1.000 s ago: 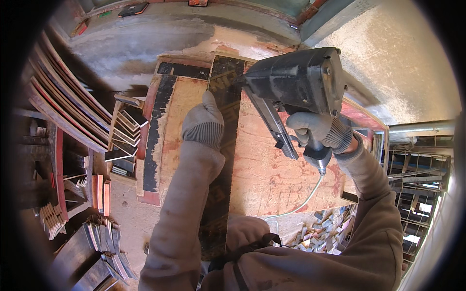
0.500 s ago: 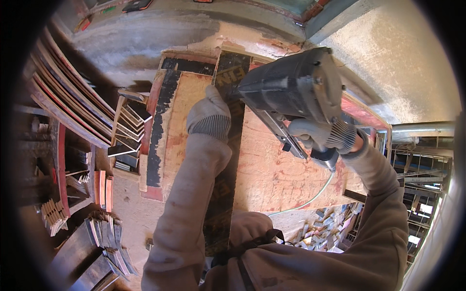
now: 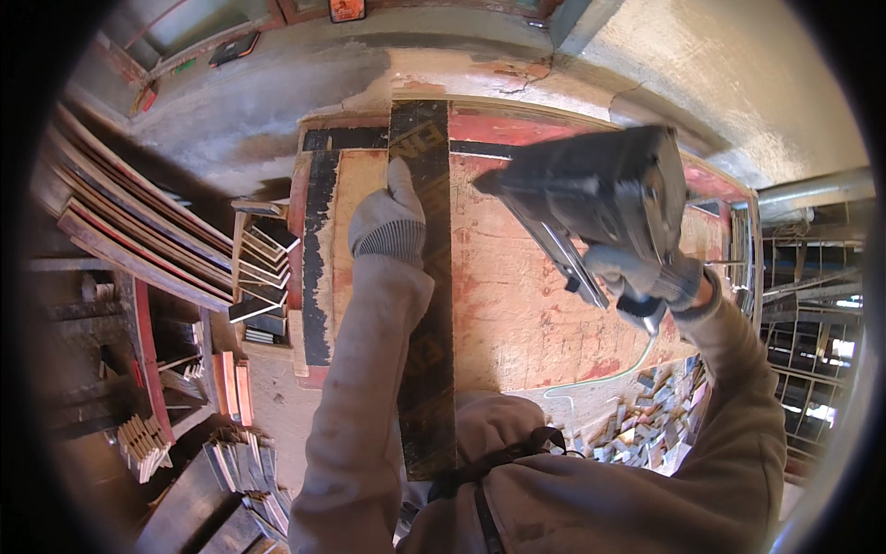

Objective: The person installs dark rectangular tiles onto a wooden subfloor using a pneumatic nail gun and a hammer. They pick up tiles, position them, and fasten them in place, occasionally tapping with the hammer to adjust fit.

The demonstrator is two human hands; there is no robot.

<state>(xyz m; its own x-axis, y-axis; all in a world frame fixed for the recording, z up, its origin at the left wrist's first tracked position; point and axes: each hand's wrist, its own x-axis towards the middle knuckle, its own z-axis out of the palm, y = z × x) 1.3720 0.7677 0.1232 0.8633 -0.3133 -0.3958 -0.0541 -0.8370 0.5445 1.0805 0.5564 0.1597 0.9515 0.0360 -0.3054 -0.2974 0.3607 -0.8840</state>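
Observation:
A long dark plywood strip (image 3: pixel 426 314) with yellowish print runs across the worktable (image 3: pixel 544 277) from the far edge toward my body. My left hand (image 3: pixel 389 217), in a pale knit glove, grips the strip's left edge, with the thumb lying along its top; the other fingers are hidden. My right hand (image 3: pixel 637 275), also gloved, is closed round the handle of a black nail gun (image 3: pixel 591 185). The gun hangs over the table to the right of the strip, its nose apart from the wood. A thin air hose (image 3: pixel 600 379) trails from the handle's base.
Curved boards (image 3: pixel 138 217) are stacked at the left, beside a wooden rack (image 3: pixel 261 268) of thin strips. A heap of offcuts (image 3: pixel 651 415) lies below the table's near right side. Wire mesh shelving (image 3: pixel 812 314) stands at the far right, and a plastered wall (image 3: pixel 738 83) rises behind.
The nail gun in my right hand has moved right, away from the strip, its nose no longer over the strip. My left hand keeps its hold. The whole view has shifted slightly.

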